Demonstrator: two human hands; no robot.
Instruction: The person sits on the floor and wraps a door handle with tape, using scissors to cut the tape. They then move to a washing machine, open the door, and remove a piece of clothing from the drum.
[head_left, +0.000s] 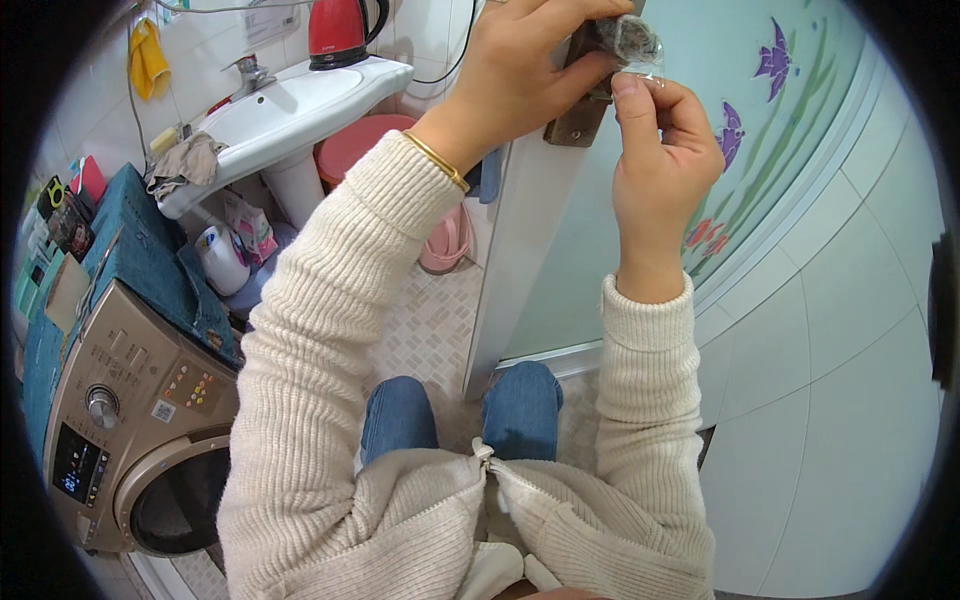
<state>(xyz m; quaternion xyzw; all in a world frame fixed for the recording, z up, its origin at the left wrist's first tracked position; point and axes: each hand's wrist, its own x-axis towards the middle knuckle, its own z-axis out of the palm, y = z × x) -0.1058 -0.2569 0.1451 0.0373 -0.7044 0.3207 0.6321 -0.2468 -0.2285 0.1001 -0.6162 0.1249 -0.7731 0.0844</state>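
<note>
At the top of the view, a dark metal door fitting [570, 128] is on the edge of a white-framed door with frosted glass [560, 250]. Clear crinkled film [632, 42] covers a round knob-like part at its top. My left hand [525, 70] is closed around this part from the left, thumb against it; exactly what its fingers grip is partly hidden. Just below and to the right, my right hand [660, 160] pinches a loose piece of the clear film between thumb and index finger, its other fingers curled. A yellow bangle sits on my left wrist.
At left are a white sink [290, 105] with a red kettle [335, 30], a yellow cloth [148, 65], pink basins, bottles and a washing machine [140, 360] with items on top. Purple fish decals [730, 140] mark the glass. White tiles [830, 420] line the right side.
</note>
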